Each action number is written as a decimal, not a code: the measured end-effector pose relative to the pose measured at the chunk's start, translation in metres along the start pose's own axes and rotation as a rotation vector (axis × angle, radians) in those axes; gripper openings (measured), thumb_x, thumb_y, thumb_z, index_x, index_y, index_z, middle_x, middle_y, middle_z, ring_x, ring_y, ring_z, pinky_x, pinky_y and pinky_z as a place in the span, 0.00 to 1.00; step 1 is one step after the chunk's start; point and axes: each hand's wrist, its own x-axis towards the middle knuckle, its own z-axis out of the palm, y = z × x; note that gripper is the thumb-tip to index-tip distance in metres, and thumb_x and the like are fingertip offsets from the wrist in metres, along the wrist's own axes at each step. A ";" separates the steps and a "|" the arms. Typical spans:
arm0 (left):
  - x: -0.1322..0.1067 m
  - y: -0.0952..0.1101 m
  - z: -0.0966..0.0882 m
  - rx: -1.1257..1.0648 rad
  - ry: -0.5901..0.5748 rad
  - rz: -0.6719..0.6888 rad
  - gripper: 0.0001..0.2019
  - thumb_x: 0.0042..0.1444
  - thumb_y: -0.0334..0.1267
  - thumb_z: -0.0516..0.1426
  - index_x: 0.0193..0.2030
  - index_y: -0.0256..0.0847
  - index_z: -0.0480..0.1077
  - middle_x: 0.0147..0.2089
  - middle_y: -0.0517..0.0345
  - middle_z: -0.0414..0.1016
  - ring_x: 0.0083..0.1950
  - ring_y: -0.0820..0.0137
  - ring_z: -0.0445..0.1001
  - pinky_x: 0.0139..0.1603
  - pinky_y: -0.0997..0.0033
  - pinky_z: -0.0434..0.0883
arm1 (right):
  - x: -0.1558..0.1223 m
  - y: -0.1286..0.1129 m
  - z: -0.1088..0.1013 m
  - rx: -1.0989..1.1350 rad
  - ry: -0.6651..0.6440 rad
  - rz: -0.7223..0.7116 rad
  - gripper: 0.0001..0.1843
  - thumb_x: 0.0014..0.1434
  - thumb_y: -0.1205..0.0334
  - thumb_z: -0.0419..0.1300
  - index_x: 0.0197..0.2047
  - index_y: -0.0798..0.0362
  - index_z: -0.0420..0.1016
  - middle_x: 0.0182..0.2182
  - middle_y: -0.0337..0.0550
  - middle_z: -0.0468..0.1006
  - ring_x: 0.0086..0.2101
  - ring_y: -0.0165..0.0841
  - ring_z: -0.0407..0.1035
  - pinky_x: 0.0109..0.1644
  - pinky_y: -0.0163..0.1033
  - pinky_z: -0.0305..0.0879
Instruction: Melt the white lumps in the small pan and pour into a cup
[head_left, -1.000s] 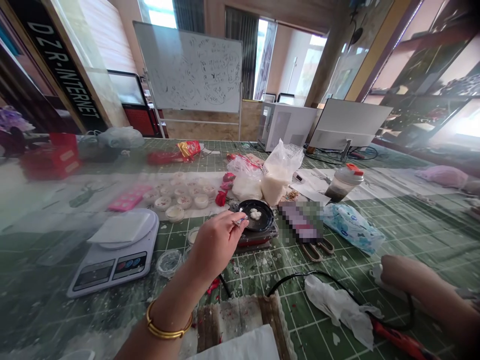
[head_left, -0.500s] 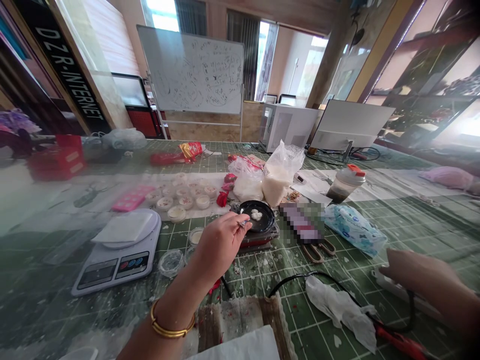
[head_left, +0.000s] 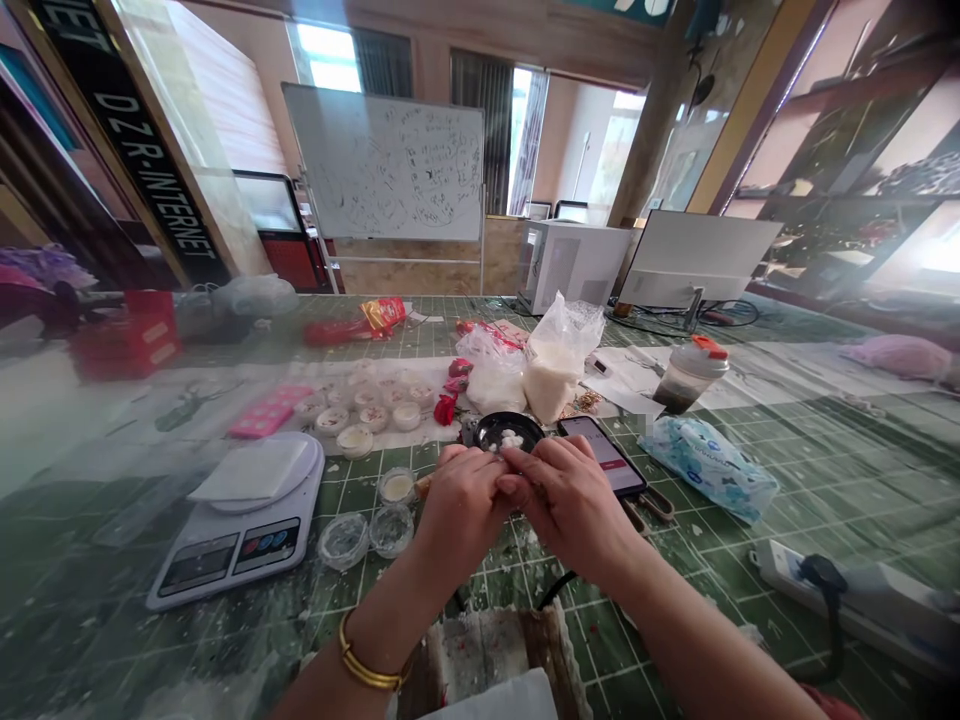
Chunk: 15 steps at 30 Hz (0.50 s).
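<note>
Grip of the left hand (head_left: 466, 500) meets that of the right hand (head_left: 574, 492), fingers bent together over the near edge of a black pan (head_left: 492, 427) holding white lumps (head_left: 512, 439); whether they pinch anything I cannot tell. Cups (head_left: 391, 530) crowd the left side, a phone (head_left: 611, 455) the right. Gridded surface (head_left: 705, 555) stretches from right forearm to power strip (head_left: 795, 575). A sign (head_left: 150, 170) reads "DZR·INTERNET".

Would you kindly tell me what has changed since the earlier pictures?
The right hand has moved leftward from the power strip to the left hand, at the near side of the black pan. Whether the left hand still holds the thin tool is hidden. White lumps remain in the pan; the scale stayed put.
</note>
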 end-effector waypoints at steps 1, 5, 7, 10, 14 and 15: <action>0.001 0.001 -0.001 0.004 0.005 -0.014 0.15 0.62 0.39 0.47 0.26 0.38 0.67 0.27 0.58 0.73 0.31 0.69 0.69 0.40 0.64 0.61 | 0.002 0.004 0.002 0.014 0.026 0.011 0.17 0.63 0.56 0.49 0.49 0.54 0.71 0.31 0.45 0.74 0.33 0.35 0.66 0.40 0.44 0.58; 0.002 -0.002 -0.017 0.149 0.074 -0.073 0.13 0.59 0.44 0.51 0.44 0.39 0.70 0.39 0.53 0.76 0.42 0.64 0.71 0.48 0.61 0.61 | 0.007 0.023 -0.006 0.205 0.079 0.183 0.17 0.64 0.55 0.48 0.38 0.52 0.76 0.28 0.41 0.77 0.30 0.31 0.68 0.38 0.38 0.59; 0.002 -0.007 -0.032 0.302 0.027 -0.208 0.17 0.57 0.45 0.54 0.49 0.38 0.68 0.46 0.48 0.74 0.48 0.58 0.69 0.50 0.58 0.61 | 0.008 0.031 -0.016 0.266 0.091 0.334 0.17 0.62 0.52 0.50 0.35 0.51 0.76 0.26 0.39 0.77 0.28 0.30 0.69 0.34 0.35 0.60; 0.002 -0.017 -0.050 0.392 -0.284 -0.475 0.17 0.56 0.46 0.53 0.47 0.38 0.69 0.44 0.45 0.75 0.45 0.53 0.72 0.41 0.60 0.64 | 0.010 0.040 -0.027 0.257 0.037 0.445 0.14 0.58 0.51 0.55 0.36 0.50 0.76 0.25 0.36 0.76 0.26 0.30 0.68 0.31 0.33 0.60; 0.002 -0.025 -0.058 0.284 -0.527 -0.575 0.15 0.58 0.48 0.47 0.37 0.41 0.69 0.35 0.52 0.76 0.36 0.59 0.73 0.29 0.68 0.60 | 0.011 0.043 -0.027 0.204 -0.022 0.410 0.11 0.59 0.54 0.53 0.36 0.49 0.74 0.26 0.36 0.76 0.28 0.30 0.68 0.32 0.34 0.59; 0.002 -0.026 -0.058 0.274 -0.536 -0.560 0.16 0.59 0.48 0.45 0.34 0.42 0.68 0.33 0.53 0.75 0.35 0.61 0.73 0.28 0.70 0.58 | 0.012 0.042 -0.025 0.197 -0.022 0.397 0.11 0.60 0.55 0.52 0.36 0.49 0.74 0.27 0.36 0.76 0.28 0.30 0.68 0.32 0.34 0.59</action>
